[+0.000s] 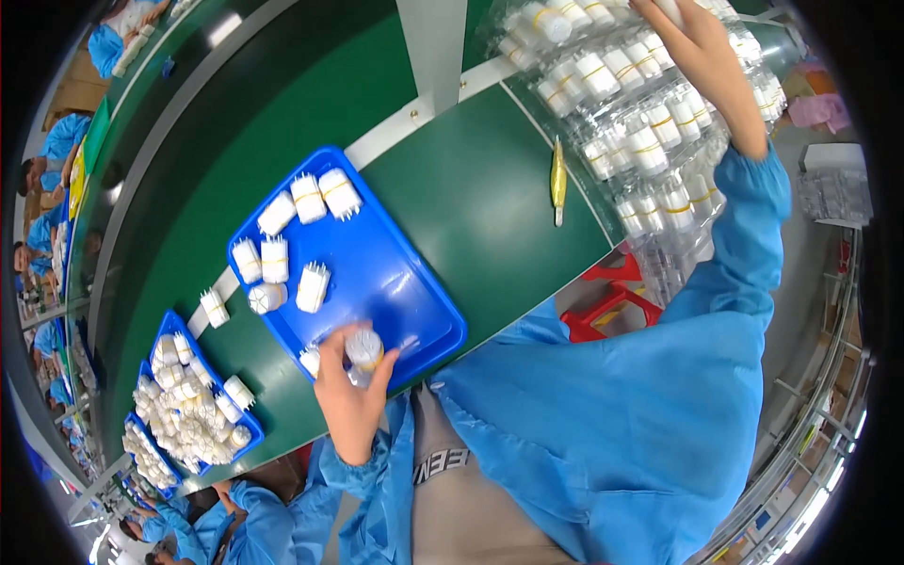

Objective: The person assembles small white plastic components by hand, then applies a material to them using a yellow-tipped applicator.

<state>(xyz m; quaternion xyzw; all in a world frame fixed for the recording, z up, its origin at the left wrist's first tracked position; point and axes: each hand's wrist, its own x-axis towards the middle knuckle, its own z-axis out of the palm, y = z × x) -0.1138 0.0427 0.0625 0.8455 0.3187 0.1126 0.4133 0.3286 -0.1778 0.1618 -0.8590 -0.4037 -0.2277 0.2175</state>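
My left hand (350,391) is over the near edge of a blue tray (428,282). Its thumb and fingers curl around a white cylindrical part (364,347) whose round end faces up. More such parts lie in that tray, including a white banded part (339,193) with thin prongs at one end. At the upper right, my right hand (695,47) reaches over stacked clear plastic trays (584,122) filled with rows of banded white parts. Its fingers close on a white cylindrical part (670,11), partly cut off by the frame edge.
A yellow pen-like tool (558,182) lies on the green table (471,169). One loose white part (214,307) rests beside the blue tray. Farther left, another blue tray (247,414) is heaped with parts. A metal post (433,56) rises behind; co-workers in blue sit left.
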